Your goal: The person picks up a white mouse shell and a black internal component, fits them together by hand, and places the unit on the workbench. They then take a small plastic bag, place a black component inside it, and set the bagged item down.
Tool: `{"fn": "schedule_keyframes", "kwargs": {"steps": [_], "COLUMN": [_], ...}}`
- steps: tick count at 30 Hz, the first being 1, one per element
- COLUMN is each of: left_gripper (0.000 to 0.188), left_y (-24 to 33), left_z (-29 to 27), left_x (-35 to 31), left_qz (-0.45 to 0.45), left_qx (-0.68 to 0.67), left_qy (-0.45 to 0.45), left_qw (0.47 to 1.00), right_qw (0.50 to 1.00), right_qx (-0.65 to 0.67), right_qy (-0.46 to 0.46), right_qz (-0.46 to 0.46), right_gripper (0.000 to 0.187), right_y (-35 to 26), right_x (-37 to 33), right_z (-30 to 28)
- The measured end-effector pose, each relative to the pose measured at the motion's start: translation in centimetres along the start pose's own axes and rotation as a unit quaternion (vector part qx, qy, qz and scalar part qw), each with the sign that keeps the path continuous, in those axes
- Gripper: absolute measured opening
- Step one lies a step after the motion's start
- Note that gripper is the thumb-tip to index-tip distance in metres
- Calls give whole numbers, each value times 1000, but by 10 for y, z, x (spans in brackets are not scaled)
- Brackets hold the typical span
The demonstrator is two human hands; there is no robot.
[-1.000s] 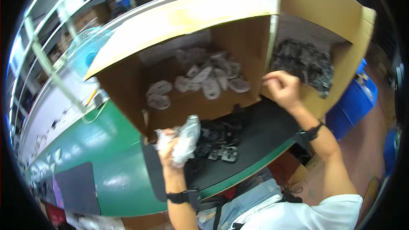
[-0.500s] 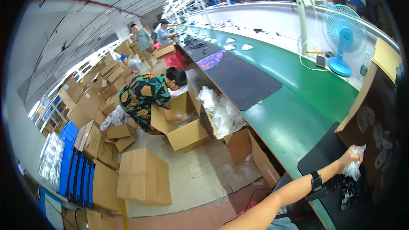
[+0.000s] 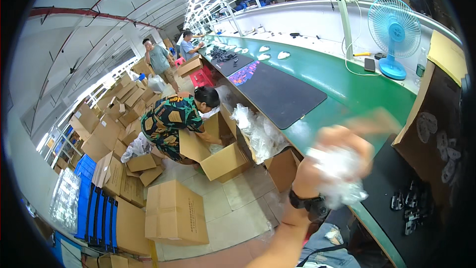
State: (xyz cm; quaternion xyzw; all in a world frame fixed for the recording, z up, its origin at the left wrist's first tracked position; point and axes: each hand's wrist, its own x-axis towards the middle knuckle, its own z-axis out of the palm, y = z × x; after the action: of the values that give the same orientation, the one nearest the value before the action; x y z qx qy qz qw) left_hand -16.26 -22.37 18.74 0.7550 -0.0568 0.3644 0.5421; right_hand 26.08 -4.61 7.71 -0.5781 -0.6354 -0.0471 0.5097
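Observation:
My left hand [image 3: 342,154], with a dark watch on its wrist, is raised over the near edge of the green bench [image 3: 347,99]. It is closed around crumpled clear plastic wrap [image 3: 342,173], part of which hangs below the fingers. Motion smears the fingers. Small black and metallic parts [image 3: 410,207] lie on a dark mat [image 3: 384,183] to the right of this hand. My right hand does not show.
A cardboard panel [image 3: 416,104] stands at the right. Behind it are a blue fan [image 3: 394,39] and a phone [image 3: 369,65]. Left of the bench, a person [image 3: 173,119] bends over an open carton [image 3: 225,159]. A closed carton [image 3: 176,213] stands on the floor.
My left hand has moved left and up from above the black parts, carrying the plastic wrap towards the bench's near edge. The view has shifted slightly.

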Motion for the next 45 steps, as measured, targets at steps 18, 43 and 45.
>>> {"fn": "schedule_keyframes", "kwargs": {"steps": [18,43,45], "left_gripper": [49,22,28], "left_y": [-134,-204,-221], "left_z": [105,161,179], "left_x": [37,30,26], "left_qz": [-219,-265,-271], "left_qx": [15,-338,-347], "left_qy": [-183,96,101], "left_qw": [958,898,892], "right_qw": [925,892,919], "right_qx": [-265,319,273], "right_qy": [111,-24,8], "right_qz": [250,321,283], "right_gripper": [27,33,28], "right_y": [-32,-198,-179], "right_x": [-268,-270,-290], "right_z": [-451,-180,-184]}}
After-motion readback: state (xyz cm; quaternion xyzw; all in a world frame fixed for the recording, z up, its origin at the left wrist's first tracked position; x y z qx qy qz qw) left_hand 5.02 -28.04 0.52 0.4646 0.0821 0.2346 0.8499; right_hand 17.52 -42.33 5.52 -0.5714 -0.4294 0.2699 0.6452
